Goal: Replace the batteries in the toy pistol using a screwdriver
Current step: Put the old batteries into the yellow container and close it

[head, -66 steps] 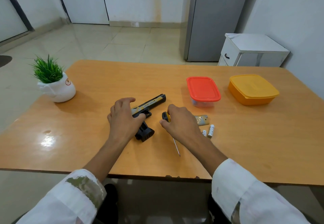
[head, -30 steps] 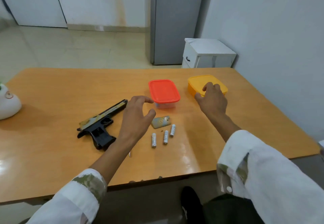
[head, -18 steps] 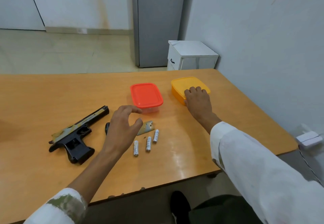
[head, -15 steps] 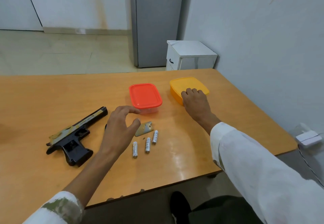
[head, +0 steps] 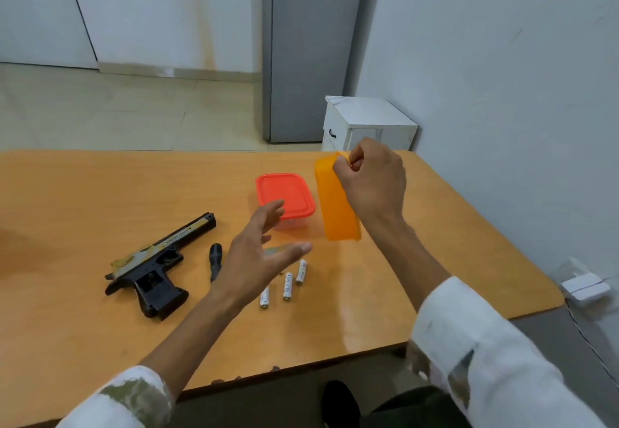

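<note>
toy pistol (head: 157, 270) | left of spread left grip (head: 254, 260) | right grip (head: 371, 186) pinches box (head: 336, 206) (perhaps lid)

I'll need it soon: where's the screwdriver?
In the head view, the screwdriver lies on the table between the toy pistol and the left hand.

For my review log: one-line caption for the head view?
Right hand grips the tilted yellow container; open left hand hovers near three loose batteries, toy pistol and screwdriver nearby.
</note>
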